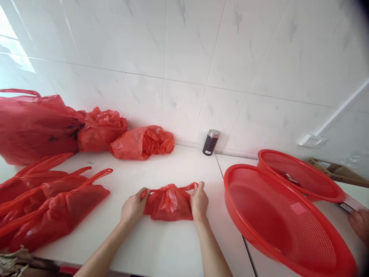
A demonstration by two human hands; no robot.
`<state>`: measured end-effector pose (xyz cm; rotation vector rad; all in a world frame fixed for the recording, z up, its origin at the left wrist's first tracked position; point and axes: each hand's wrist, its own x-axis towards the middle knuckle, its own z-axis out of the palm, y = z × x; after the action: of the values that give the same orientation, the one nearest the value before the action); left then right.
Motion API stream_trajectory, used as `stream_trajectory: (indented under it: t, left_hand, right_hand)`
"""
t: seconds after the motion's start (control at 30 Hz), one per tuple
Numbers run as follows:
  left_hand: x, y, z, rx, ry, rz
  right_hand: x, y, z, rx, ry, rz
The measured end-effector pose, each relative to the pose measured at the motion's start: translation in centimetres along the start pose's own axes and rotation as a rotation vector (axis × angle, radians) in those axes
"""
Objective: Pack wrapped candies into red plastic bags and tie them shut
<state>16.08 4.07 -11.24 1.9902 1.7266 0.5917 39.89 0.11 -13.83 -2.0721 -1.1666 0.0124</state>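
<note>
Gripping a small, shiny red plastic bag [170, 206] by its two handles, the person's hands draw them out sideways, one handle to each hand. The left hand [136, 204] is closed around one handle, the right hand [199, 202] pinches the other. The bag sits on the white bench [161, 248] between the forearms, its top gathered at the middle; from where I stand I can't tell whether it is knotted.

Over to the left lie several filled red plastic bags with their looped handles trailing [69, 207]. Behind them, near the white marbled wall tiles [187, 46], stands a large red plastic bag with dark markings [37, 130], and next to it are a crumpled red bag bundle [99, 132] and another red bag lying on its side [129, 144], stuffed with wrinkled red plastic. A black cylindrical bottle with a silver lid [210, 144] stands by the wall.

On the right, two round red mesh plastic baskets overlap, the nearer one [259, 207] in front of the farther one [319, 181]. At the far right edge I see a co-worker's hand [359, 225], too blurred to say what it holds.
</note>
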Motion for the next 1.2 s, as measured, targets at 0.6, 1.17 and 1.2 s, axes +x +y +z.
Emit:
stream_trajectory:
  t: [0.6, 1.17, 1.2]
  left_hand:
    - [-0.2, 7.3, -5.0, 0.188, -0.126, 0.297]
    - [-4.5, 5.4, -14.5, 0.31, -0.089, 0.028]
    - [-3.8, 6.2, -15.8, 0.328, -0.059, 0.027]
  right_hand:
    - [-0.3, 0.4, -1.5, 0.568, 0.153, 0.045]
    - [-0.3, 0.3, -2.0, 0.602, 0.032, 0.14]
    - [-0.3, 0.4, -2.0, 0.589, 0.036, 0.147]
